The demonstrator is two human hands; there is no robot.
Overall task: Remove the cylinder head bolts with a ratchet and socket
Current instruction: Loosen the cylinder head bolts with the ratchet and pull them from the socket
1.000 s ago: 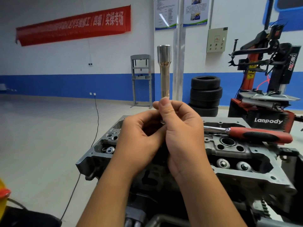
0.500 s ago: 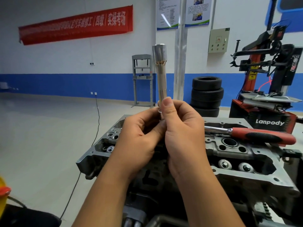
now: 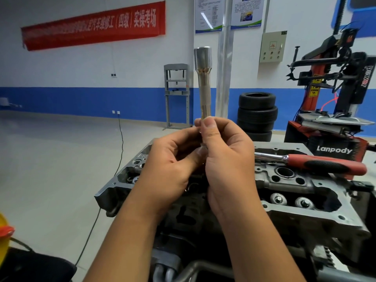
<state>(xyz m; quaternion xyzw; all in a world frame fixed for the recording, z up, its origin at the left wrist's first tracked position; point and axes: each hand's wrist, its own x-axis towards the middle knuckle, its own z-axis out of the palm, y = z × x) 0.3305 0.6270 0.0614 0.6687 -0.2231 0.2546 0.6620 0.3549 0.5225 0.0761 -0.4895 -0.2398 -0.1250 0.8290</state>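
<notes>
The long socket (image 3: 204, 82) has tipped back nearly upright since a moment ago; right hand (image 3: 225, 159) fingers and left hand (image 3: 171, 169) fingers pinch its lower end, above the cylinder head (image 3: 305, 200), where the ratchet (image 3: 317, 163) lies.

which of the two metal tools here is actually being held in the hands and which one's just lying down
The long socket is held upright, both hands pinching its lower end. The red-handled ratchet lies untouched on the cylinder head, to the right.

Silver socket (image 3: 203, 78) — shiny. Red-and-black ratchet handle (image 3: 325, 164), grey cylinder head (image 3: 305, 216). Red banner (image 3: 91, 27) with white lettering — blue-banded white wall (image 3: 61, 68).
</notes>
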